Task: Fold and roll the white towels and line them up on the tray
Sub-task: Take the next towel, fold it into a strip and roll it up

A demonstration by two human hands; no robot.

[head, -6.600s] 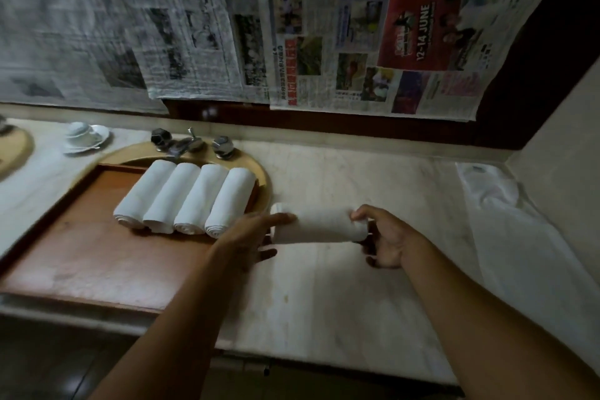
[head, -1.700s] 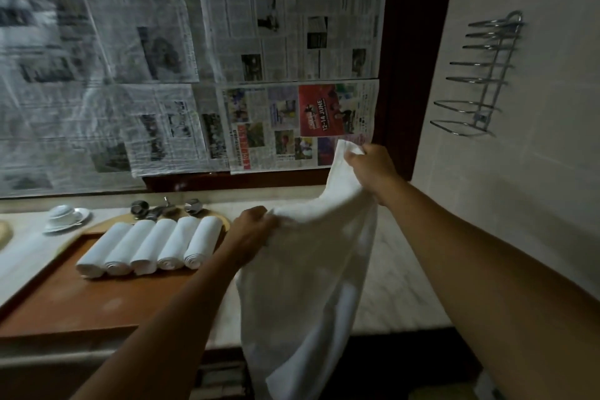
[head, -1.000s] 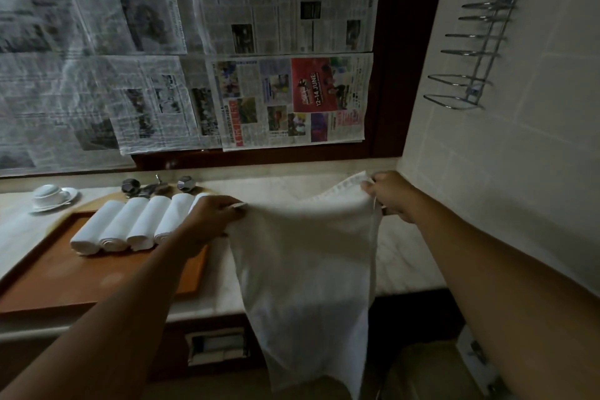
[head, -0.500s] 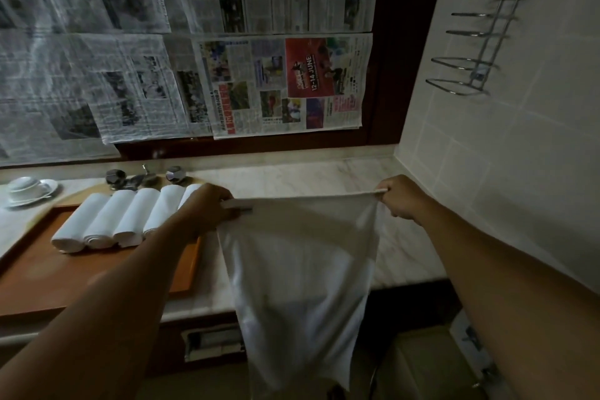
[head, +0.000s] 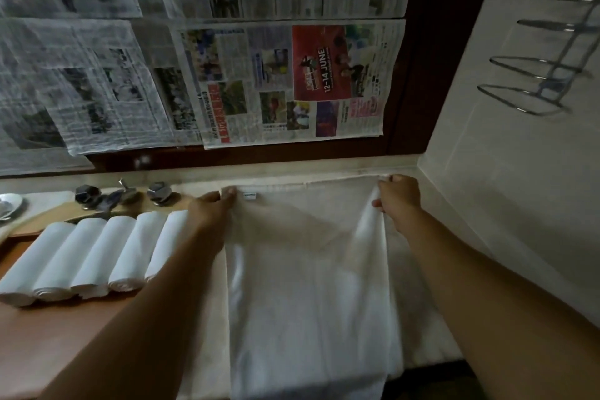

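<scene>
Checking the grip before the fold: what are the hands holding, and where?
The unfolded white towel: left hand and right hand each pinch a far corner.

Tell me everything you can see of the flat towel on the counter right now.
The flat towel is plain white cloth, spread lengthwise on the pale counter right of the tray. Its near end hangs over the counter's front edge. A small label sits by its far edge. The left hand and right hand each pinch a far corner.
</scene>
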